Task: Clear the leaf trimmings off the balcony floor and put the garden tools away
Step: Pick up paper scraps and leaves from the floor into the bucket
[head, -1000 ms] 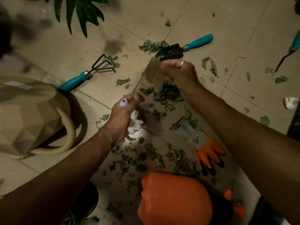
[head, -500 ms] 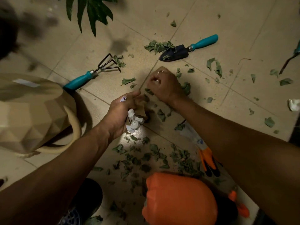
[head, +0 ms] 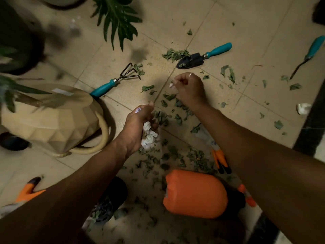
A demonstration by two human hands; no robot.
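**A:** What are the person's hands doing?

**B:** The left hand grips a crumpled white wad low over the balcony floor. The right hand is just beyond it with its fingers curled into a fist. Whether they pinch anything is too small to tell.

**A:** And the leaf trimmings?

**B:** The leaf trimmings are all over the tiles. They lie thickest between the two hands and just beneath them. Another patch sits nearer the person, beside the orange glove and the orange container. Loose bits are strewn out to the right as well. Nothing looks drawn into one tidy heap.

**A:** What about the tools?

**B:** Every one of them is out.
- The trowel lies beyond the right hand, with trimmings on its blade and beside it.
- The hand rake lies beyond the left hand, its handle close to the faceted beige can.
- A third tool with the same teal handle lies well apart at the right edge.

**A:** So how far along would you put it?

**B:** Early, by the look of it. At most the person is partway through gathering the scraps nearest the hands. Getting the trimmings off the floor is not done. Putting the three tools away looks not yet begun.
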